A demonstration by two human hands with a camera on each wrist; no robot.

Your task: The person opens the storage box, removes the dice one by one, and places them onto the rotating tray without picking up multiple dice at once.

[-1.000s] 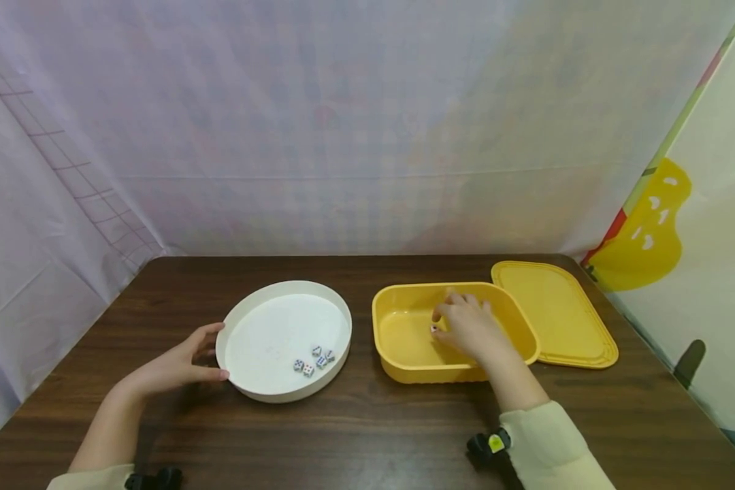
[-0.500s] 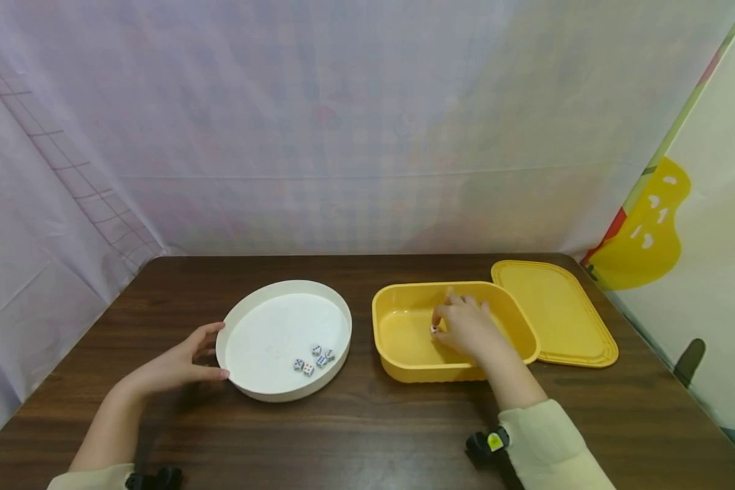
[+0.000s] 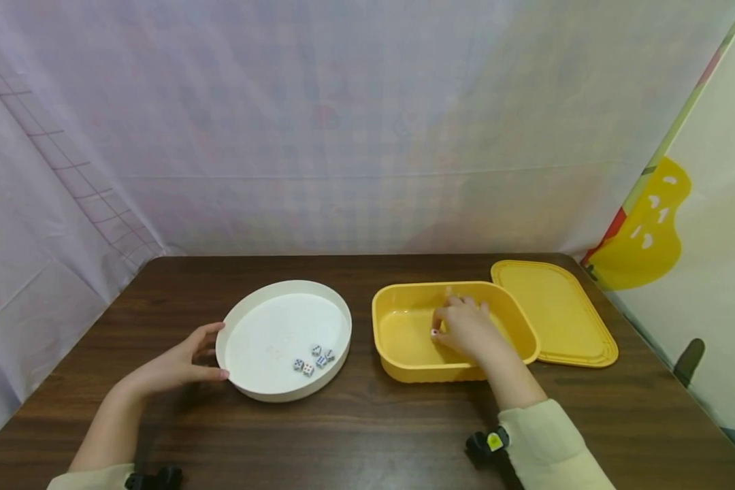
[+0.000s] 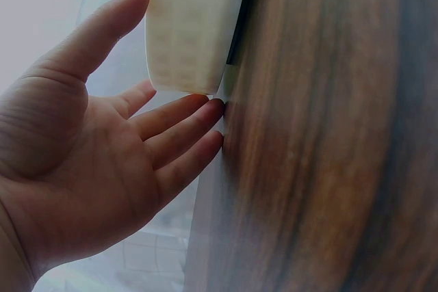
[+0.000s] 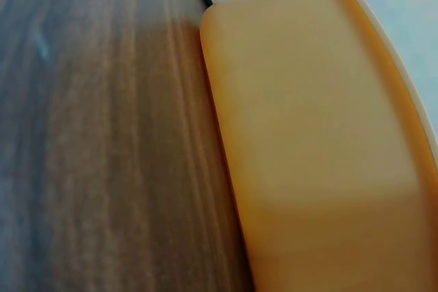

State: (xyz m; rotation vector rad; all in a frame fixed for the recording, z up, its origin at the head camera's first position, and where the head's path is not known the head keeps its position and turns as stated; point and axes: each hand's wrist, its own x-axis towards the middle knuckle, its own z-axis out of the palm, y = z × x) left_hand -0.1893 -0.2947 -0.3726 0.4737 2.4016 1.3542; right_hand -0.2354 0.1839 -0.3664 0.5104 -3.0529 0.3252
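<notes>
Inside the yellow plastic box (image 3: 395,340), my right hand (image 3: 468,330) pinches a small white die (image 3: 434,333) between thumb and index finger, low over the box floor. To the left is a round white tray (image 3: 263,323) with several dice (image 3: 308,369) grouped near its front right wall. My left hand (image 3: 177,364) touches the tray's left side, thumb at the front and fingers farther back. In the left wrist view the fingers of the left hand (image 4: 102,141) extend loosely at the tray wall (image 4: 195,32). Only the outer wall of the box (image 5: 308,135) fills the right wrist view; the hand is hidden there.
A flat yellow lid (image 3: 563,313) lies behind and right of the box, partly overlapped by it. Everything stands on a dark wood-grain table (image 3: 343,442). A pale curtain (image 3: 367,136) hangs behind the table's far edge.
The die at my right fingertips turns slightly and shows a different face. The left hand, tray and box have not moved.
</notes>
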